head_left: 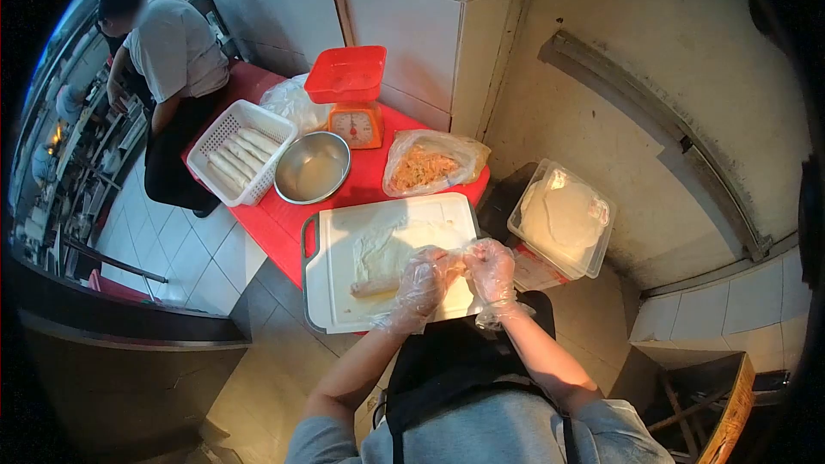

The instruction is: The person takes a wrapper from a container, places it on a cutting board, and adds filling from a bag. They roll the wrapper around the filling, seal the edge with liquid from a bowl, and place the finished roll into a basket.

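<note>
A white cutting board [331, 271] with a grey edge lies in front of me. On it is a thin pale wrapper sheet [378, 245], and along its near edge runs a log of filling [371, 288], partly covered by my left hand. My left hand [421, 283], in a clear plastic glove, is closed beside the log's right end. Close to it, above the board's right side, my right hand [491, 273], gloved too, has its fingers pinched together. The two hands' fingertips meet or nearly meet; what is between them is too small to make out.
On the red table [279, 228] stand a white basket [206, 139] of several pale rolls, a steel bowl [313, 168], an orange scale [355, 127] and a bag of shredded filling [428, 163]. A tub of pale sheets [563, 215] is at right. Another person [176, 51] sits at left.
</note>
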`<state>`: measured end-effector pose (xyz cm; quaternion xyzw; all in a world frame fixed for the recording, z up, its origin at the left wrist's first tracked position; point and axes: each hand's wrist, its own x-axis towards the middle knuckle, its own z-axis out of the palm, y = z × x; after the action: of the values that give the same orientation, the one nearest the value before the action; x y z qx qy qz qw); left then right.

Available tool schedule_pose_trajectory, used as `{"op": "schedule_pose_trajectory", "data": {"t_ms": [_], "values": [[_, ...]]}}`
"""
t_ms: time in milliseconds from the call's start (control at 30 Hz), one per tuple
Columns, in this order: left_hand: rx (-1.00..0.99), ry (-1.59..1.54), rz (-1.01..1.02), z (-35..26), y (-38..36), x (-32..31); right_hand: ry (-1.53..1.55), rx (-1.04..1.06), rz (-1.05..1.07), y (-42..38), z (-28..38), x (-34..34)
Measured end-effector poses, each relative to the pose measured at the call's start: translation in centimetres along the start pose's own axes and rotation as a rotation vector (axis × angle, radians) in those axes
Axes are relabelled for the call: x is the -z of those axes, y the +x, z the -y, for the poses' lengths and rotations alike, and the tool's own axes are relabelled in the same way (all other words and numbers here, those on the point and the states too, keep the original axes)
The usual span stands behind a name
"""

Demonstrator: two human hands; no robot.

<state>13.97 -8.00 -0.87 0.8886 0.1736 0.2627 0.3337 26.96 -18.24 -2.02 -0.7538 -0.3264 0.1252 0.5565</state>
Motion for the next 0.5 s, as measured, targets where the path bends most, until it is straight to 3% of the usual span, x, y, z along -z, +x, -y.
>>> {"op": "schedule_pose_trajectory", "data": {"t_ms": [133,233,333,500], "values": [[0.009,-0.015,0.030,-0.1,0.2,0.3,0.107,0.089,-0.062,-1.0,0.1,-1.1],[-0.013,-0.056,0.003,-0.2,0.2,0.5,0.004,0.154,0.053,-1.1,0.9,-0.2],[-0.023,-0.052,-0.039,0.5,0.0,-0.1,-0.326,0.547,0.037,-1.4,1.3,0.6],[0.057,-0.016,-0.092,0.7,0.1,-0.1,-0.303,0.612,0.141,-1.7,1.0,0.1]]}}
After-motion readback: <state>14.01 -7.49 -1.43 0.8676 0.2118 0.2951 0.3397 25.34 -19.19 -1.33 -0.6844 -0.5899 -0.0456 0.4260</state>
